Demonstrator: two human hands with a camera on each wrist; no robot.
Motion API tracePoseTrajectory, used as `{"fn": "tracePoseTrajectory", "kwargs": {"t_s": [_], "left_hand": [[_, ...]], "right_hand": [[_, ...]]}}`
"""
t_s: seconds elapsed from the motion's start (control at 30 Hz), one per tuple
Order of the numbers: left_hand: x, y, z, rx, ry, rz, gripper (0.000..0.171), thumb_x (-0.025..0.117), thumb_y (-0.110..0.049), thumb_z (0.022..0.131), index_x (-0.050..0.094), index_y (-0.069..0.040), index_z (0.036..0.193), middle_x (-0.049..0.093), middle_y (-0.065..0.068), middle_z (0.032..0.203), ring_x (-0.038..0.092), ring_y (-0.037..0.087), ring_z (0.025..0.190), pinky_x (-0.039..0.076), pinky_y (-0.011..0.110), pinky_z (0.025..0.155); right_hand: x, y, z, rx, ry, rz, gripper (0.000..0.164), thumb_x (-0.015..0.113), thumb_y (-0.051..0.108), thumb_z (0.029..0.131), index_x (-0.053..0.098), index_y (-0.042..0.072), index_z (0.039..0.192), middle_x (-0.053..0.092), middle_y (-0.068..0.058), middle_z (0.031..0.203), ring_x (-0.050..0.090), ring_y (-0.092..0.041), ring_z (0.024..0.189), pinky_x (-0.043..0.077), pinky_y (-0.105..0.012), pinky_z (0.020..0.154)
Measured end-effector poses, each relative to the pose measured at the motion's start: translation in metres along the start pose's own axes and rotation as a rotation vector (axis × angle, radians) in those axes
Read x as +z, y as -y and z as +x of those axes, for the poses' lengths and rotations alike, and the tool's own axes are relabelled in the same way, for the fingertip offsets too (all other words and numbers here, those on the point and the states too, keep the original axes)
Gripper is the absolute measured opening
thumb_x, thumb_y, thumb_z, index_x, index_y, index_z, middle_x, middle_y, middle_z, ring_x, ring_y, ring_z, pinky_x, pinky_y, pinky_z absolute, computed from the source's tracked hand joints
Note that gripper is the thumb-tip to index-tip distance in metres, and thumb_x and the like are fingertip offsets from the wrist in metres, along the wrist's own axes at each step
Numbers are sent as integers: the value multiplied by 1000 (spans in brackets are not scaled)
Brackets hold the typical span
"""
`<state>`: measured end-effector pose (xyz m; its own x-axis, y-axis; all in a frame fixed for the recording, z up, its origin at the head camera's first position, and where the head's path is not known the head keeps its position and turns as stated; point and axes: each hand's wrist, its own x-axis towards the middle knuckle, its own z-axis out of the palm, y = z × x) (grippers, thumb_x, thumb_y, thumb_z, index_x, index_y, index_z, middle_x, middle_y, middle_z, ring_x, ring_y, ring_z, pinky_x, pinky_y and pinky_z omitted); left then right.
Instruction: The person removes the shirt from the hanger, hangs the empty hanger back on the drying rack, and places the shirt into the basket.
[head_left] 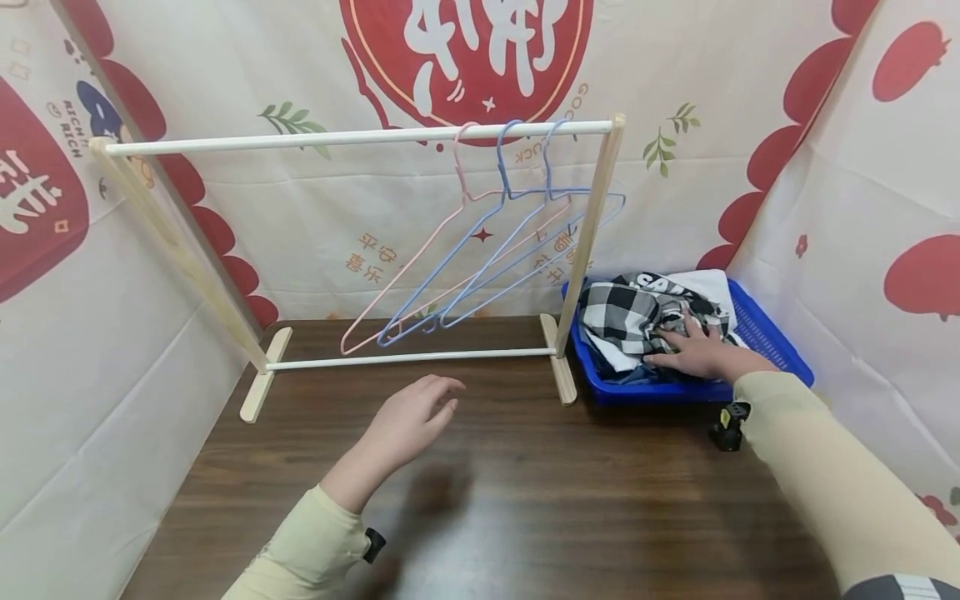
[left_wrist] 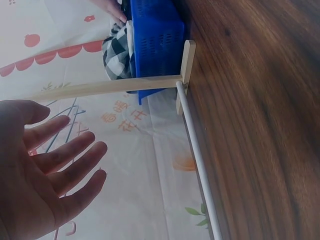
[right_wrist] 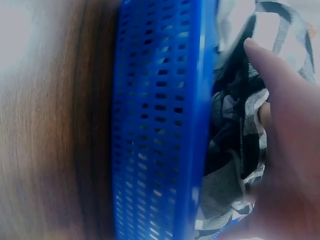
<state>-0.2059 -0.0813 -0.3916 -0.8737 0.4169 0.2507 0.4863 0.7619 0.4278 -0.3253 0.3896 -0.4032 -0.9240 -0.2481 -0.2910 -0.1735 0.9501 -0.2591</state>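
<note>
My right hand (head_left: 701,354) rests with spread fingers on a black-and-white checked garment (head_left: 618,317), which lies crumpled on top of a blue plastic basket (head_left: 776,337). In the right wrist view the thumb (right_wrist: 270,60) lies stretched along the checked cloth, just beyond the basket's rim. White cloth with dark lettering (head_left: 708,289) and dark blue fabric show around the checked piece. My left hand (head_left: 405,421) hovers in front of the rack, holding nothing. Its loosely bent, parted fingers show in the left wrist view.
A wooden rack (head_left: 588,242) with a white top rail (head_left: 300,142) and lower rail stands at the back. From the rail's right end hang a pink hanger (head_left: 397,279) and two blue hangers (head_left: 442,275). Printed cloth walls (head_left: 847,350) enclose the brown wooden table (head_left: 562,500).
</note>
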Motion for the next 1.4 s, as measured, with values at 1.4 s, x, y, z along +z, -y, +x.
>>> {"fn": "tracePoseTrajectory", "kwargs": {"t_s": [1.4], "left_hand": [[-56, 91, -59, -152, -315, 268, 47, 69, -26, 86, 59, -6, 128, 49, 19, 137, 47, 43, 122, 40, 63, 91]], "right_hand": [[16, 119, -47, -136, -478, -133, 87, 51, 71, 87, 23, 26, 156, 3, -19, 161, -10, -47, 143, -14, -76, 97]]}}
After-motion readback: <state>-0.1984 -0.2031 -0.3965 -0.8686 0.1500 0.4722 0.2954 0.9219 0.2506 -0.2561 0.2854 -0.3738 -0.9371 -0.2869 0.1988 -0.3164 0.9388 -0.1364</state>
